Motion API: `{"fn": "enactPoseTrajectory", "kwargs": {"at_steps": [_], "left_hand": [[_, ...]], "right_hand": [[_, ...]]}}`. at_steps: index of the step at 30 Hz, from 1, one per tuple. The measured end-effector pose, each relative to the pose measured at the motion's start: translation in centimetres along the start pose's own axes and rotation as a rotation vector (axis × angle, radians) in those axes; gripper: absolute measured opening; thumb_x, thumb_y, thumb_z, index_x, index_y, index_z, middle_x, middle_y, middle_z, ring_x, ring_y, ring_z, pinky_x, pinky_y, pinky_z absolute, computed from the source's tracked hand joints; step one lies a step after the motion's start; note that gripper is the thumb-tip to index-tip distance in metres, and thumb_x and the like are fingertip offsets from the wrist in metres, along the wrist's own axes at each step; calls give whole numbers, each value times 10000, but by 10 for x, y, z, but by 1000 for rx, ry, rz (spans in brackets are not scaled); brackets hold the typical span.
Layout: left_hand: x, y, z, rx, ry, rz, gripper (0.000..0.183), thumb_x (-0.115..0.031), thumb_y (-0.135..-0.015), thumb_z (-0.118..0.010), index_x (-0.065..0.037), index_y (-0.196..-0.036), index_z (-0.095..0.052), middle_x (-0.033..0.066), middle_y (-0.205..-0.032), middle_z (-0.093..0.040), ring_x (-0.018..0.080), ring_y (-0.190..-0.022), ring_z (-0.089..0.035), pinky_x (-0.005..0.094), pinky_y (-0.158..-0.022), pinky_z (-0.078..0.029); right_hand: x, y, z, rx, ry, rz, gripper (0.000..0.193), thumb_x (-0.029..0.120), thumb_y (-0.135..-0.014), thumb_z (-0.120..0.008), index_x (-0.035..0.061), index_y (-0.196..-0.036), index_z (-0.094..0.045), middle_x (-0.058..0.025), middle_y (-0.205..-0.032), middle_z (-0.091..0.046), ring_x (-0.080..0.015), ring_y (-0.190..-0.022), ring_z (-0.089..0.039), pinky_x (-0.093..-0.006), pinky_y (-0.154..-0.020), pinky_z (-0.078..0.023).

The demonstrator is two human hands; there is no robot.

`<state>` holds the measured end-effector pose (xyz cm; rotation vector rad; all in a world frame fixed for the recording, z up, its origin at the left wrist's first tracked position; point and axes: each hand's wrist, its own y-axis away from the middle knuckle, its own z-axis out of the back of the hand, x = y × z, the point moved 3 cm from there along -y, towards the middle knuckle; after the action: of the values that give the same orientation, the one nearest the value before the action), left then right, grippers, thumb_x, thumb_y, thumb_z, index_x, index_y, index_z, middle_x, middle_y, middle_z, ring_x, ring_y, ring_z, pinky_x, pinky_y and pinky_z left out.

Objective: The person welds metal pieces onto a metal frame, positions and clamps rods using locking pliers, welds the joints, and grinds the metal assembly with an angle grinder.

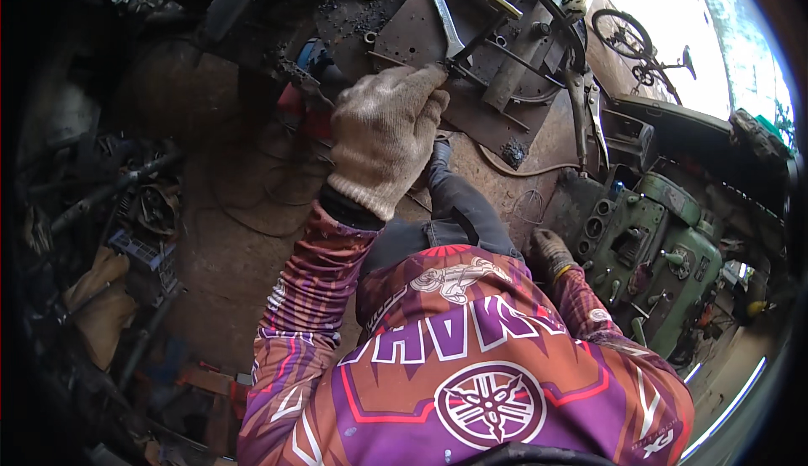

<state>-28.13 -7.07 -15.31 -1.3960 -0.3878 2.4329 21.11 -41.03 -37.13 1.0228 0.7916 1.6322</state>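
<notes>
My left hand (379, 134), in a beige knit work glove, reaches over the near left edge of a dark, rusty steel plate (412, 37). Its fingers are curled together at the end of a dark bar; what they pinch is hidden. Just beyond the fingertips lies a combination wrench (443, 16). A thick metal pipe piece (518, 66) and thin curved rods rest on the plate to the right. Lower at my right side hangs my right hand (553, 256), also gloved, beside a green machine (644, 251). Its fingers show too little to judge.
The green machine has several levers and knobs. Locking pliers (596, 117) stand at the work surface's right edge. A pile of metal shavings (513, 153) sits near its corner. Cables (240, 222) loop over the floor. A bicycle (627, 37) stands outside. Scrap and a crate (139, 251) fill the left.
</notes>
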Motion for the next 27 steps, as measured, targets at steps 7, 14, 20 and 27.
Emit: {"fn": "enactPoseTrajectory", "kwargs": {"at_steps": [7,14,20,27], "left_hand": [[4,-34,-19,77,-60,-35,202,-188,-861,-727,-74,-1026,-741,117,-926,-733,289,-879,-704,384,-818,-547],[19,-50,-43,139,96,55,192,-266,-871,-707,-99,-955,-753,117,-884,-730,305,-827,-703,425,-784,-547],[27,-52,-48,240,301,265,249,-266,-911,-688,-82,-1067,-750,113,-963,-747,239,-898,-717,350,-826,-555],[32,-63,-50,421,411,428,302,-281,-949,-644,-52,-1127,-728,86,-978,-751,182,-919,-697,318,-835,-524]], "right_hand": [[34,92,-69,58,129,-17,385,362,-958,-663,49,-1181,-634,-18,-834,-628,-134,-658,-564,-303,-605,-493],[28,114,-66,-35,-176,-127,227,253,-989,-624,40,-1066,-619,-1,-774,-551,-110,-583,-478,-288,-509,-406],[23,125,-78,9,-57,-131,273,290,-998,-616,42,-1111,-617,6,-802,-561,-115,-624,-500,-284,-554,-443],[20,116,-94,50,-95,-122,328,319,-979,-633,32,-1138,-634,-3,-810,-585,-116,-645,-530,-285,-573,-464]]}}
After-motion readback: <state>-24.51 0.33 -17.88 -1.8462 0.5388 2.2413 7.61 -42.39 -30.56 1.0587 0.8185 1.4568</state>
